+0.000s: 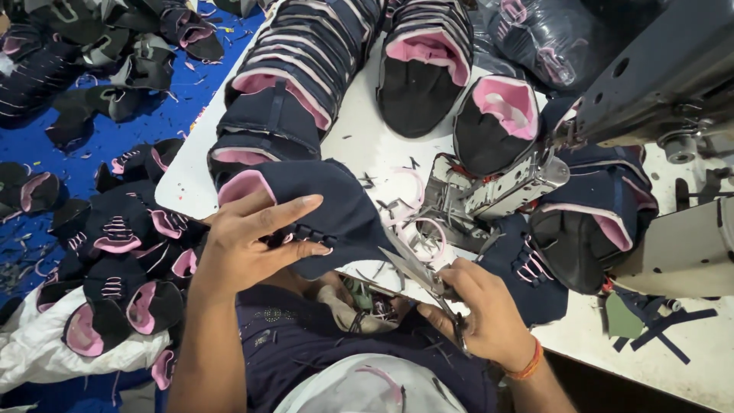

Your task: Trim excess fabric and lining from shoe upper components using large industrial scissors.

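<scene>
Two hands at work on one navy shoe upper point(321, 214): left hand point(248, 245) pinches it flat at the white table point(367, 153) edge; right hand point(485, 310) grips scissors point(417, 271), blades at its lower corner. Step: trimming, apparently. Next: a steady snip. Stacked uppers point(306, 61) lie beyond.

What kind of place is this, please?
Probably a shoe-making workshop. An industrial sewing machine stands on the white table, stacked navy and pink shoe uppers crowd it, and the right hand holds scissors at one upper.
</scene>
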